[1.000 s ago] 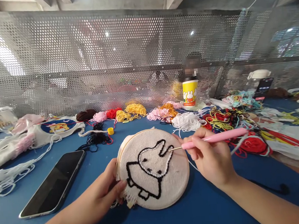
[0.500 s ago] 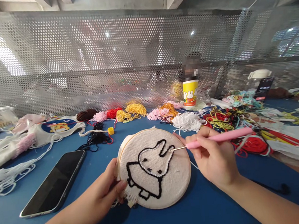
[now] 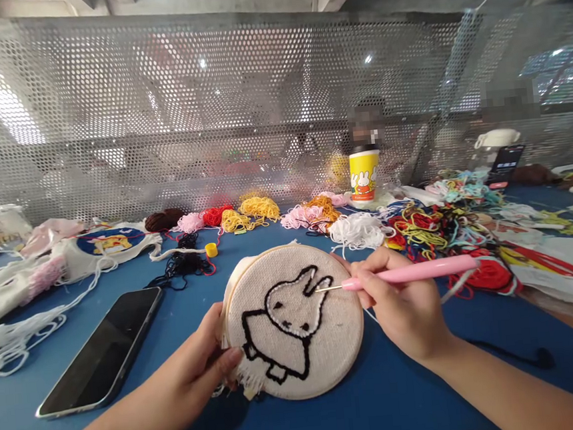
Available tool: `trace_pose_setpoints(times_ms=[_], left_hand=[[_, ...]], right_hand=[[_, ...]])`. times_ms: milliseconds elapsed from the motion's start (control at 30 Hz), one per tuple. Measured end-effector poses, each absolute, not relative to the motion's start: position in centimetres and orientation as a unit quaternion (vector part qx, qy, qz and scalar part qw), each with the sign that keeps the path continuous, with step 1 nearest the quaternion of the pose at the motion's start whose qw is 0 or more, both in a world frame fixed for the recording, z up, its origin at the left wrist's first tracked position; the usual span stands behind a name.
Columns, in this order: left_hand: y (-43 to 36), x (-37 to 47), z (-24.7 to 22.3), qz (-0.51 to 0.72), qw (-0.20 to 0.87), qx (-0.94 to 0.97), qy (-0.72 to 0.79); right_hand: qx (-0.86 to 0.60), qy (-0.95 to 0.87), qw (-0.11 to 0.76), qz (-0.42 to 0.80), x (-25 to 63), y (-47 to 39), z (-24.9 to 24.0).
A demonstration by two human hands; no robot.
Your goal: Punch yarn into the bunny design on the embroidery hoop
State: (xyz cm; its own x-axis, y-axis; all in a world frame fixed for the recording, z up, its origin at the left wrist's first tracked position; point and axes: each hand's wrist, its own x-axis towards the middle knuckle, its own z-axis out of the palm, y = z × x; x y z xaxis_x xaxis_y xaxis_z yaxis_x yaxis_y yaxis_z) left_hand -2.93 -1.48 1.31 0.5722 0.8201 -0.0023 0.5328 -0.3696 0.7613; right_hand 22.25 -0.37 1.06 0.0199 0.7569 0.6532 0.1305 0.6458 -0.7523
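"What is held by the left hand (image 3: pixel 204 363)?"

"The hoop (image 3: pixel 361 322) is gripped there by its left edge, and the white cloth (image 3: pixel 333 351) is stretched to the right of that grip."

"And by the right hand (image 3: pixel 402 302)?"

"A pink needle pen (image 3: pixel 422 271) is pinched — its thin tip (image 3: pixel 330 288) is pointed left from the grip, at an ear of the stitched bunny (image 3: pixel 290 307)."

"Is the cloth touched?"

"Maybe — the spot is too small to be sure. White yarn (image 3: pixel 361 231) is heaped just past the right grip."
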Motion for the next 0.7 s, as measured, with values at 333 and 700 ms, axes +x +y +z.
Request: trace_pose_setpoints(times_ms=[333,700], left_hand=[[-1.71,-3.28,1.38,0.191,0.333,0.826,0.413],[-2.02,-3.03,2.16,0.158,0.313,0.844,0.405]], right_hand=[[-0.342,-0.761,0.546,0.075,22.32,-0.89,1.44],[-0.325,-0.795,0.51,-0.049,21.77,-1.31,1.87]])
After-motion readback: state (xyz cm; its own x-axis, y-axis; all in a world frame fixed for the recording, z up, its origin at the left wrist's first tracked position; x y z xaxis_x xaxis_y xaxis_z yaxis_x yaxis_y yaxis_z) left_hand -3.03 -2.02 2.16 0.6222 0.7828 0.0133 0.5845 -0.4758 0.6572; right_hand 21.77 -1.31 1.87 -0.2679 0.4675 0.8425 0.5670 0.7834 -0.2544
